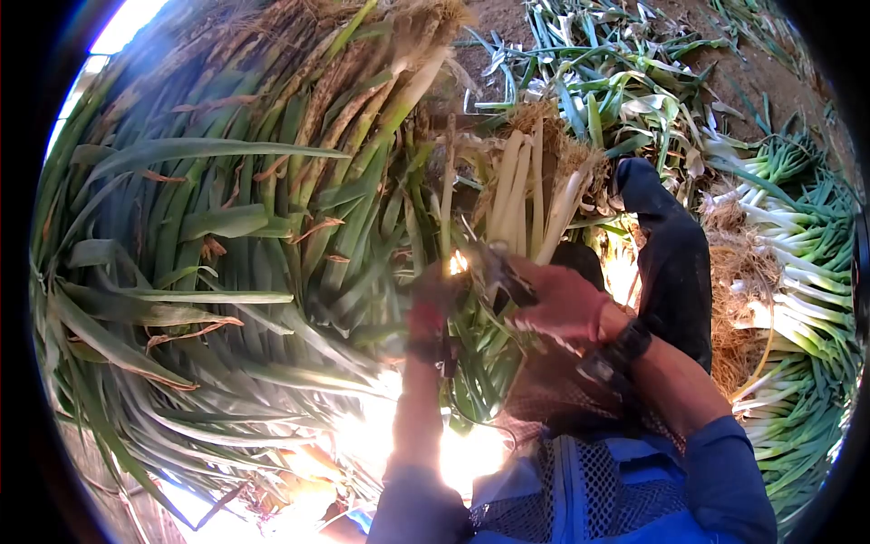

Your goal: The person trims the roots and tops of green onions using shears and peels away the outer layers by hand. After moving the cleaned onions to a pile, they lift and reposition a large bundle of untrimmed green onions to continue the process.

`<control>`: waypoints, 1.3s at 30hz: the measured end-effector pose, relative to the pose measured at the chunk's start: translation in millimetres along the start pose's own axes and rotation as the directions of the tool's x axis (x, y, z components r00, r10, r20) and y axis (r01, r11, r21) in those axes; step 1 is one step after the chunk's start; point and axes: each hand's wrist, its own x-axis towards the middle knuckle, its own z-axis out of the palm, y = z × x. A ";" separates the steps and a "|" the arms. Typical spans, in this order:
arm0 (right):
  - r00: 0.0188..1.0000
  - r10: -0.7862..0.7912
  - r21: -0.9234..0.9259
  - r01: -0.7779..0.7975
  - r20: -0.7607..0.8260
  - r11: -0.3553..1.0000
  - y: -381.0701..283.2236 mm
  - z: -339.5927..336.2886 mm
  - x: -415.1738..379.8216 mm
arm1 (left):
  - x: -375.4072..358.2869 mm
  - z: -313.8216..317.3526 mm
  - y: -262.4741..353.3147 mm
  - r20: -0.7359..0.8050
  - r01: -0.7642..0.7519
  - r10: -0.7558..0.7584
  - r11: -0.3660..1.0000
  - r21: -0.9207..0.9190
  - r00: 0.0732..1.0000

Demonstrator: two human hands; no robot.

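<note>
My right hand point(564, 301), in a reddish glove, is closed round a dark metal hand tool point(504, 279) whose exact kind is blurred. Close by on its left, my left hand point(439, 288) is shaded and smeared. Its fingers appear wrapped round the lower part of a long green onion point(448, 195) that stands upright above it. Just beyond both hands, several pale, thick green onion stems point(515, 195) lean together with their roots upward. Green leaves point(480, 358) hang below the hands, over my lap.
A big heap of untrimmed green onions point(227, 218) fills the left side. Trimmed green onions with white stems point(797, 281) lie stacked along the right, roots inward. Loose leaf scraps point(625, 82) cover the soil ahead. My dark-clad leg point(675, 263) is bent between hands and stack.
</note>
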 end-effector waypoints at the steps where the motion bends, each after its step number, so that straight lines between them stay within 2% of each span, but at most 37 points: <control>1: 0.999 0.005 -0.066 -0.008 -0.047 0.998 -2.1 -3.8 10.6 | -0.1 0.5 -2.6 0.000 -0.002 0.002 1.000 -0.001 1.000; 3: 0.998 0.028 -0.077 -0.032 -0.054 0.996 -13.0 -15.3 31.8 | 0.9 0.3 -6.3 0.015 -0.033 0.035 0.990 -0.137 0.999; 4: 0.997 0.053 -0.086 -0.058 -0.061 0.995 -16.2 -21.5 40.0 | -0.1 0.8 -6.0 0.013 -0.036 0.038 0.990 -0.138 0.999; 6: 0.994 0.010 -0.076 -0.018 -0.108 0.997 -6.3 -21.9 64.2 | -1.2 2.2 -4.5 0.060 0.087 -0.071 0.937 -0.338 0.996; 7: 0.993 0.030 -0.107 -0.043 -0.117 0.993 -10.3 -26.1 73.9 | -1.0 2.4 -4.8 0.059 0.084 -0.068 0.938 -0.337 0.996; 9: 0.989 0.119 -0.113 -0.128 -0.083 0.985 -28.2 -39.9 85.9 | -1.8 2.6 -6.1 0.055 0.045 -0.035 0.981 -0.188 0.998; 10: 0.989 0.119 -0.111 -0.128 -0.084 0.986 -30.4 -43.0 92.4 | 2.3 2.4 -14.4 0.056 0.044 -0.034 0.981 -0.187 0.998; 12: 0.980 0.147 -0.140 -0.165 -0.132 0.976 -36.0 -48.9 101.4 | 7.8 3.7 -20.2 0.005 -0.082 0.082 0.996 0.024 0.997; 13: 0.973 0.188 -0.104 -0.203 -0.137 0.974 -41.7 -53.8 101.8 | 6.1 4.6 -19.4 0.005 -0.083 0.082 0.996 0.026 0.997; 15: 0.973 0.154 -0.114 -0.175 -0.170 0.978 -38.3 -53.0 106.2 | 4.0 6.7 -20.1 -0.021 -0.013 0.012 1.000 -0.025 1.000; 17: 0.972 0.119 -0.126 -0.147 -0.202 0.981 -33.0 -50.5 113.2 | 7.1 10.1 -22.3 -0.057 -0.063 0.063 0.998 -0.007 0.996; 18: 0.972 0.153 -0.160 -0.183 -0.181 0.970 -30.8 -49.5 115.8 | 6.8 10.8 -24.9 -0.090 -0.109 0.110 0.994 0.013 0.990; 20: 0.968 0.187 -0.196 -0.218 -0.164 0.956 -25.0 -48.8 116.6 | 5.5 8.6 -29.2 -0.053 -0.085 0.085 0.996 0.013 0.995; 22: 0.978 0.049 -0.129 -0.077 -0.205 0.989 -18.2 -45.5 109.7 | 8.6 4.9 -39.6 -0.023 -0.059 0.060 0.998 0.010 0.998; 23: 0.978 0.050 -0.129 -0.077 -0.202 0.989 -15.4 -41.4 105.4 | 10.4 3.6 -44.7 -0.020 -0.101 0.101 0.994 0.034 0.995; 24: 0.988 0.060 -0.133 -0.079 -0.140 0.988 -14.3 -37.6 100.1 | 10.6 3.3 -44.6 -0.014 -0.144 0.145 0.988 0.057 0.989; 26: 0.995 0.067 -0.142 -0.078 -0.080 0.987 -10.9 -30.4 84.6 | 10.2 3.3 -44.1 -0.019 -0.139 0.140 0.987 0.076 0.990; 28: 0.995 0.080 -0.121 -0.073 0.055 0.990 -14.1 -22.8 56.8 | -1.5 4.5 -28.3 -0.027 -0.127 0.130 0.987 0.094 0.991; 29: 0.995 0.080 -0.123 -0.073 0.056 0.990 -8.2 -14.9 45.2 | -11.6 5.3 -16.5 -0.046 -0.120 0.126 0.986 0.118 0.991; 31: 0.996 -0.058 -0.146 0.068 0.073 0.987 1.6 -5.4 26.7 | -18.3 7.3 -22.6 -0.066 -0.113 0.123 0.983 0.143 0.990; 33: 0.998 -0.038 -0.133 0.044 0.045 0.990 -1.6 -11.0 17.3 | -25.6 11.4 -48.1 0.071 -0.274 0.280 0.801 0.532 0.957; 34: 1.000 -0.018 -0.120 0.020 0.017 0.993 -3.1 -13.9 13.8 | -37.6 16.7 -29.9 0.070 -0.274 0.280 0.801 0.533 0.957; 35: 0.997 -0.053 -0.100 0.046 -0.065 0.994 7.9 -10.7 17.4 | -54.1 21.6 -12.5 0.097 -0.246 0.226 0.902 0.354 0.969; 36: 0.996 -0.056 -0.101 0.049 -0.063 0.994 4.0 -14.3 17.2 | -72.8 24.2 15.2 0.133 -0.197 0.176 0.967 0.163 0.975; 37: 0.996 -0.003 -0.076 -0.003 -0.086 0.997 -2.8 -21.3 15.7 | -80.1 17.9 42.8 0.144 -0.239 0.198 0.891 0.387 0.970; 38: 0.993 0.050 -0.050 -0.056 -0.107 0.997 -7.4 -25.9 14.6 | -70.0 8.7 46.4 0.141 -0.238 0.198 0.891 0.387 0.970; 39: 0.990 0.055 -0.057 -0.063 -0.130 0.996 -8.0 -25.6 12.7 | -57.7 -1.3 47.0 0.077 -0.148 0.127 0.904 0.401 0.989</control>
